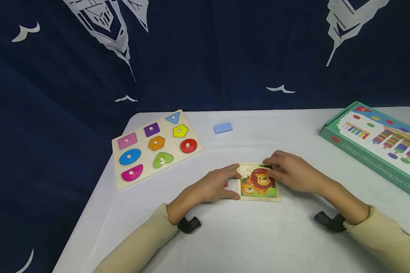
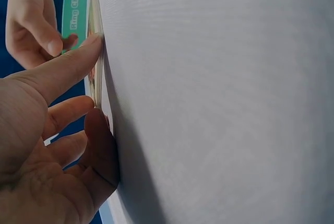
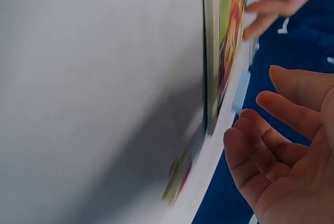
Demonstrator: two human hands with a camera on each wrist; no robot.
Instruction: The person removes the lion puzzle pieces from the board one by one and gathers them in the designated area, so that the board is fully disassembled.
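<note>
A small square lion puzzle (image 1: 259, 182) in a pale wooden frame lies flat on the table. Bare wood with a printed outline shows at its upper left part. My left hand (image 1: 214, 185) holds the frame along its left side, the thumb at the near corner and the fingers at the far one. Over the upper right part of the puzzle is my right hand (image 1: 294, 172), covering that corner in the head view. Its fingers (image 3: 269, 153) are loosely bent with nothing between them in the right wrist view. A small blurred cream and pink thing (image 3: 177, 179) lies on the table below that hand.
A wooden shape board (image 1: 142, 137) with colourful knobbed pieces lies at the left. Behind the puzzle sits a light blue block (image 1: 223, 128). A green ring game box (image 1: 379, 146) stands at the right. A dark blue curtain (image 1: 205, 57) hangs behind the table.
</note>
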